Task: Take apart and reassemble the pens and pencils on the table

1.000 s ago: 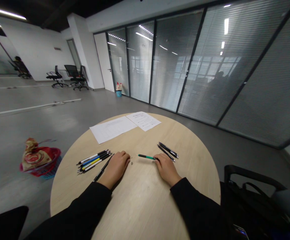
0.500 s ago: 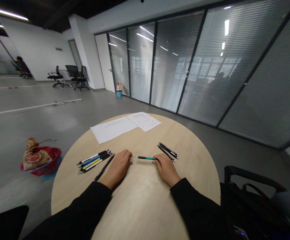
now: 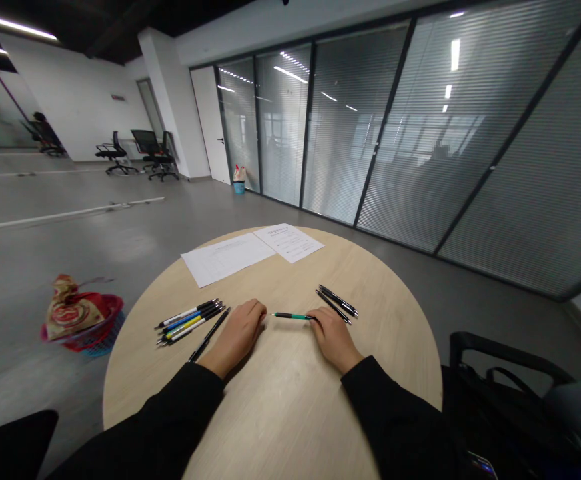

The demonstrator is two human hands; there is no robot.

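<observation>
My right hand (image 3: 331,335) is closed on the end of a green and black pen (image 3: 290,316), which lies level just above or on the table. The pen's thin tip points left, a short gap from my left hand (image 3: 240,330). The left fingers are pinched together, and what they hold, if anything, is too small to make out. Left of that hand lies a single black pen (image 3: 210,335), beside a row of several pens (image 3: 190,322) with white, blue, yellow and black barrels. Black pens (image 3: 337,301) rest just beyond my right hand.
Two printed sheets (image 3: 230,257) lie at the far side of the round wooden table (image 3: 290,413). A basket with a bag (image 3: 83,320) stands on the floor at left. A black chair (image 3: 510,360) is close at right.
The pen has shifted slightly left, and less of its thin tip shows. Both hands stay almost where they were, the left still pinched near the tip.
</observation>
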